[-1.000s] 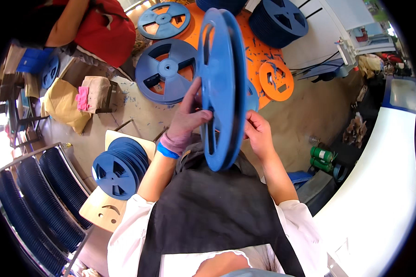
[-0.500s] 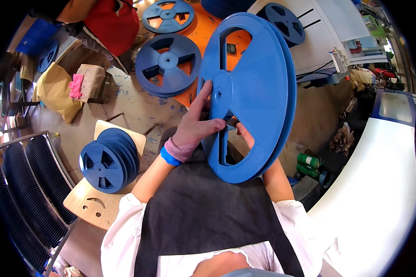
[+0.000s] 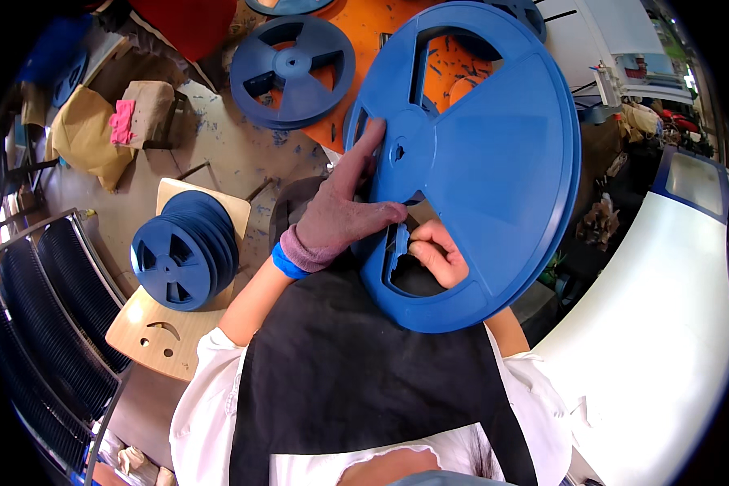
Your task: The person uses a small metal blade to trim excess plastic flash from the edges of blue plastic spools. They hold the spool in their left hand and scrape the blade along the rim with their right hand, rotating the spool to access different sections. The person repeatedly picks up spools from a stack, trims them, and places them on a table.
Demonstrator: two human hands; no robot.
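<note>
A large blue plastic reel (image 3: 502, 170) with two flanges and wide cut-out windows is held tilted in front of my black apron. My left hand (image 3: 338, 206), in a dusky purple glove, grips its left side, thumb across the front near the hub and fingers at the edge of a window. Behind the front flange, my bare right hand (image 3: 441, 253) shows through the lower window with its fingers curled in a pinch. Beside its fingertips runs a ragged blue strip (image 3: 398, 247) along the window's inner edge. What the right fingers hold is hidden.
More blue reels (image 3: 292, 71) lie on an orange table (image 3: 364, 40) ahead. Several smaller reels (image 3: 172, 263) are stacked on a wooden chair (image 3: 150, 340) at left, beside a rack of dark discs (image 3: 65, 300). A white surface (image 3: 648, 340) curves along the right.
The reel has come closer and shifted right, its face turned more toward me. My right fingers now show more fully in the lower window, and the ragged blue strip is visible beside them.
</note>
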